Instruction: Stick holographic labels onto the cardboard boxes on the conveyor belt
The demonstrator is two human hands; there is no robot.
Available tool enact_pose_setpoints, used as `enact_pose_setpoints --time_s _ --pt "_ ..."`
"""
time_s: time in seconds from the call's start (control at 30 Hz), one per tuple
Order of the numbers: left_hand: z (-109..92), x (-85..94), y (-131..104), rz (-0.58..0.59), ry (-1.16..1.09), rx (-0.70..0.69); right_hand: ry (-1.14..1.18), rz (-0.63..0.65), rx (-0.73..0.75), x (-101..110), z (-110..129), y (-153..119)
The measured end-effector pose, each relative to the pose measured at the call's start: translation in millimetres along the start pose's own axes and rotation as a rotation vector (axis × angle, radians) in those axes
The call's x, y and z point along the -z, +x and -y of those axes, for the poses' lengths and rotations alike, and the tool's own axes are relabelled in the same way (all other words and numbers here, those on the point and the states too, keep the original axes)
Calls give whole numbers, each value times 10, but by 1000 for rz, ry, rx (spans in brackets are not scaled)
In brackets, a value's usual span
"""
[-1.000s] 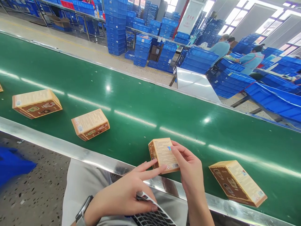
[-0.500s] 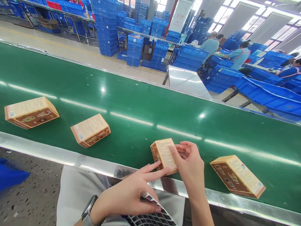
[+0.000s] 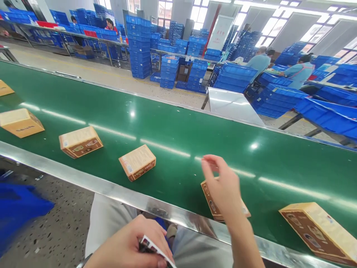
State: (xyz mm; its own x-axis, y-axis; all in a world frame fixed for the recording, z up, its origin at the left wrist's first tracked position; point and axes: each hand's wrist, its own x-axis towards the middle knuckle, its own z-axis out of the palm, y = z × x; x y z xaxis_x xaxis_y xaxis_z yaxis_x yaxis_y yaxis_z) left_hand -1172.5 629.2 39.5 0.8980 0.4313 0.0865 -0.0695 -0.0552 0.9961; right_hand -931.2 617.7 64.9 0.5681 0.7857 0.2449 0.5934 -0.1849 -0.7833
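Note:
My left hand [image 3: 139,242] is low in front of the belt, its fingers closed around a sheet of small dark stickers [image 3: 156,251] with white borders. Part of that sheet is covered by the hand. Over a brown and cream carton [image 3: 210,203] hovers my right hand [image 3: 224,186], fingers loosely bent, with a gap behind the thumb and nothing visible in it. The hand hides much of this carton. Left of it lies another carton [image 3: 138,162], printed panel up. A larger-looking carton [image 3: 318,232] sits to the right, nearer the belt's edge.
The green conveyor belt [image 3: 167,126] has a metal rail [image 3: 131,201] on my side. More cartons [image 3: 80,143] lie leftward on it. Beyond stand a metal table [image 3: 232,100], stacked blue crates [image 3: 138,48] and seated people [image 3: 299,70]. Blue material [image 3: 22,216] shows at lower left.
My left hand has come off the carton and drawn back down-left with the sticker sheet. My right hand has lifted from the carton's side to above it. The view has shifted, showing more cartons leftward.

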Motion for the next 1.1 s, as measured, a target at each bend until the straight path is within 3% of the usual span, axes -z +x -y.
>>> enact_pose_setpoints --time_s 0.17,0.23,0.33,0.47,0.57,0.7,0.8,0.9,1.1 --pt "-1 30 -174 -149 -14 36 153 562 31 -847 355 145" --pt "32 47 -227 -260 -1 104 186 715 70 -1087 404 273" --pt "56 66 -290 -384 -31 217 232 905 142 -1251 418 528" --pt "-2 43 -307 -634 -86 332 243 1123 209 -1178 411 750" --pt "-55 2 -274 -855 -87 375 209 1015 248 -934 391 665" --pt "-57 -37 -220 -1001 -41 383 172 566 426 -430 313 284" --pt "-26 -44 -190 -1000 16 366 74 418 683 -117 239 -27" --pt "-3 -44 -163 -970 90 326 -106 259 873 10 181 -249" --pt "-2 -89 -112 -892 170 234 -256 173 929 16 120 -402"
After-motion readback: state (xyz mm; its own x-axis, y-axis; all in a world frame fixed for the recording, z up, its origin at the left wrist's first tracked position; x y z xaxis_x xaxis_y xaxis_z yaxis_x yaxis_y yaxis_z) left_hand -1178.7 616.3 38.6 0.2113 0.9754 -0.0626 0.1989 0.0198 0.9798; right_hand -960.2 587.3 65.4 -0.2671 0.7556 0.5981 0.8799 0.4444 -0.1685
